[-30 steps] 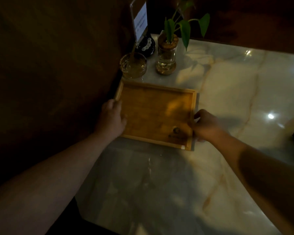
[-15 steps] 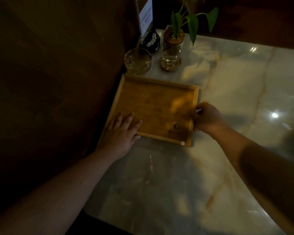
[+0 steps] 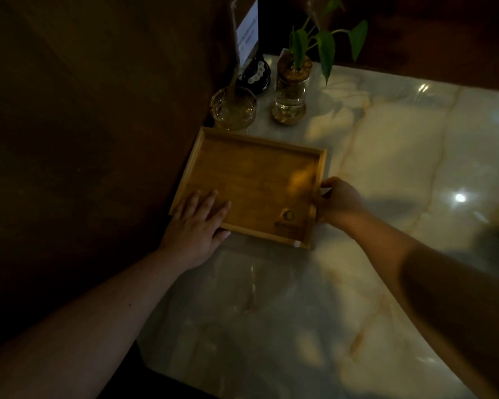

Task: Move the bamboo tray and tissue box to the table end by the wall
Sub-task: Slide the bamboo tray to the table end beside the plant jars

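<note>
A shallow bamboo tray [image 3: 260, 174] lies flat on the marble table [image 3: 386, 156], its left side against the dark wall. My left hand [image 3: 198, 223] rests flat with fingers spread over the tray's near left corner. My right hand [image 3: 339, 201] grips the tray's right rim near the front corner. The tray is empty and bears a round logo near its front right. No tissue box is in view.
Beyond the tray stand a glass ashtray [image 3: 233, 108], a glass vase with a green plant [image 3: 291, 93], a dark round object [image 3: 255, 73] and an upright sign card [image 3: 247, 33]. The brown wall [image 3: 98, 139] runs along the left. The table's near edge is close to me.
My left hand went from gripping the tray's left rim to lying flat on its near left corner. The tray slid closer to the wall and the ashtray.
</note>
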